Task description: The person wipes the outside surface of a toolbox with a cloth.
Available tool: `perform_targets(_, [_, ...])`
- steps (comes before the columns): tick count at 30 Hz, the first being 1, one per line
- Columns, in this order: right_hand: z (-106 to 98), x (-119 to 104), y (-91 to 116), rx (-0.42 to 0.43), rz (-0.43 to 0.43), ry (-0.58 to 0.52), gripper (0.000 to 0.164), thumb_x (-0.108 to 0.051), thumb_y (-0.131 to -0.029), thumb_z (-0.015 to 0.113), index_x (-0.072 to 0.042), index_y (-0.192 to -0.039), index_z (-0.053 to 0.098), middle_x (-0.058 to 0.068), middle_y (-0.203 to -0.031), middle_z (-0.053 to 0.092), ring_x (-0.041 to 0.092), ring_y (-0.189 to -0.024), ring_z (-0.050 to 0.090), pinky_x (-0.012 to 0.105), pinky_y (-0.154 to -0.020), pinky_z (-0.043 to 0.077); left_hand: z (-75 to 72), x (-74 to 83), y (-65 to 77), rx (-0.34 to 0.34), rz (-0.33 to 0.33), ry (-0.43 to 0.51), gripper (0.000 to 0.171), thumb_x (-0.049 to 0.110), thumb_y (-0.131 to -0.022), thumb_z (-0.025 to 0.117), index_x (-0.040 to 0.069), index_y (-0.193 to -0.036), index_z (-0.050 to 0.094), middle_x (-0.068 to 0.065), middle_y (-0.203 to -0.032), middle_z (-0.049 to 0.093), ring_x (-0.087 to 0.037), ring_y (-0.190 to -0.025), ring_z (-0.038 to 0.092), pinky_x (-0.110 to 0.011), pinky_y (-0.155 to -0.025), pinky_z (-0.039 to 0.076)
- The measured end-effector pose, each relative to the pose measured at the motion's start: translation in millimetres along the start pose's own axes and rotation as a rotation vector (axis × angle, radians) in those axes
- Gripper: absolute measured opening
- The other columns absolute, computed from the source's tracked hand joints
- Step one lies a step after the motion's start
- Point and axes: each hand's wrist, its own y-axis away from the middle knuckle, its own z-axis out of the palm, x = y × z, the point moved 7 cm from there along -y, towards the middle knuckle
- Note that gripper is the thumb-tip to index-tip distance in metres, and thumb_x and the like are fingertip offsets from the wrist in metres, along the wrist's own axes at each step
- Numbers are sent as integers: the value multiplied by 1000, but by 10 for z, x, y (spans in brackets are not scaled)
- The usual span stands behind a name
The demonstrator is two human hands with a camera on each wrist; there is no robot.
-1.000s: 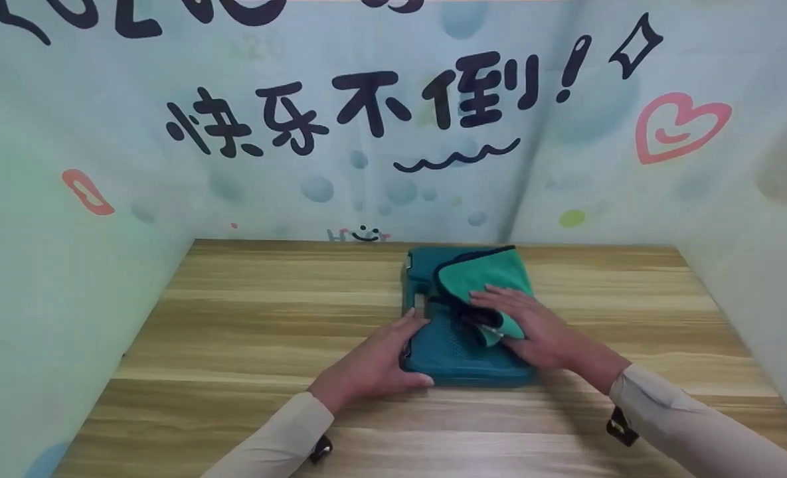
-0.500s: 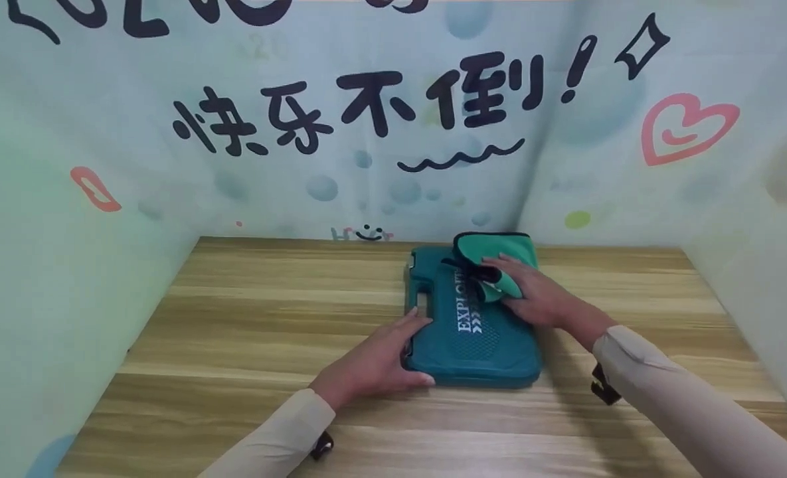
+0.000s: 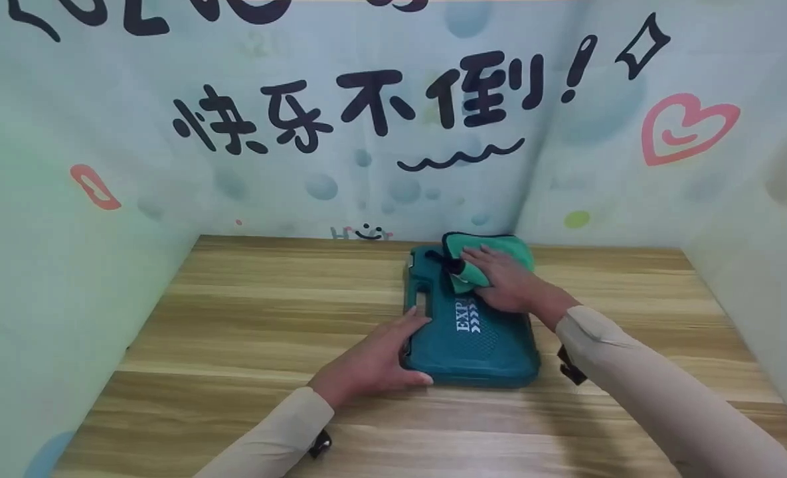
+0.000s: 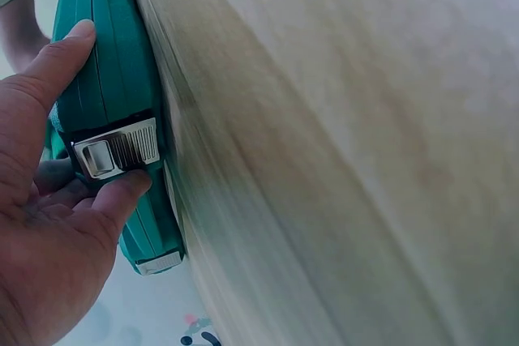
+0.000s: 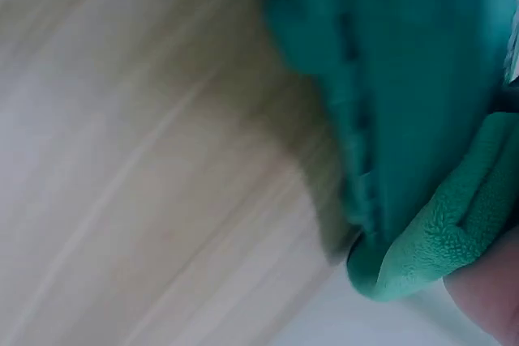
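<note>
A teal plastic carrying case with white lettering lies on the wooden table. At its near left corner my left hand grips it, thumb along the front side and fingers by the left side. The left wrist view shows a silver latch beside those fingers. My right hand rests over a green cloth with dark edging, on the case's far end. Its fingers lie along the cloth, and a bunched fold sits between them and the thumb. Part of the lettering is hidden by the cloth. In the right wrist view, cloth hangs over the case's edge.
Behind the table stands a pale printed backdrop with dark writing, close to the case's far end. Similar sheets rise along the left and right sides. The case's handle faces left.
My right hand has moved the cloth from the case's middle toward its far end, then a little left, baring lettering. My left hand has stayed at the near left corner.
</note>
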Motion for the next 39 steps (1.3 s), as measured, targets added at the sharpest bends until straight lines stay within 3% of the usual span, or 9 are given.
perform_targets(6, [98, -231, -169, -50, -15, 15, 66, -17, -102, 54, -5, -161, 26, 14, -166, 21, 39, -151, 9, 55, -118, 10, -5, -5, 15, -5, -3, 0, 91, 54, -85, 79, 26, -159, 34, -3, -167, 19, -26, -150, 22, -48, -114, 30])
perform_targets(11, [143, -305, -137, -36, -43, 25, 68, -16, -102, 56, -6, -161, 25, 12, -166, 21, 37, -152, 9, 54, -119, 10, 3, -12, 17, -6, -4, 13, 90, 54, -85, 78, 27, -159, 34, -3, -168, 18, -26, -150, 21, -49, -114, 30])
perform_targets(16, [184, -387, -13, -22, -122, 19, 70, -15, -100, 58, -4, -160, 26, 13, -166, 22, 38, -151, 10, 56, -118, 10, 20, -8, 12, -8, 8, -3, 91, 53, -86, 78, 24, -160, 33, -5, -168, 17, -26, -150, 22, -48, -115, 28])
perform_targets(22, [251, -548, 199, 22, -196, 15, 72, -12, -97, 61, -2, -160, 27, 15, -165, 24, 39, -151, 13, 58, -117, 13, 16, 20, -20, 3, 80, -22, 94, 48, -88, 79, 13, -160, 30, -12, -166, 19, -27, -149, 23, -44, -116, 27])
perform_targets(32, [456, -967, 527, 90, -162, 27, 72, -20, -99, 62, 0, -159, 27, 13, -165, 23, 35, -151, 13, 53, -119, 11, -5, 69, -51, 52, 215, -30, 100, 44, -86, 82, 8, -161, 25, -10, -163, 29, -21, -145, 32, -35, -115, 28])
perform_targets(39, [558, -1162, 699, 87, -170, 28, 76, -20, -100, 61, 3, -159, 20, 16, -166, 17, 34, -152, 11, 52, -119, 12, -27, 96, -59, 89, 274, 12, 94, 40, -84, 85, 9, -158, 35, -6, -155, 43, -15, -140, 40, -33, -114, 30])
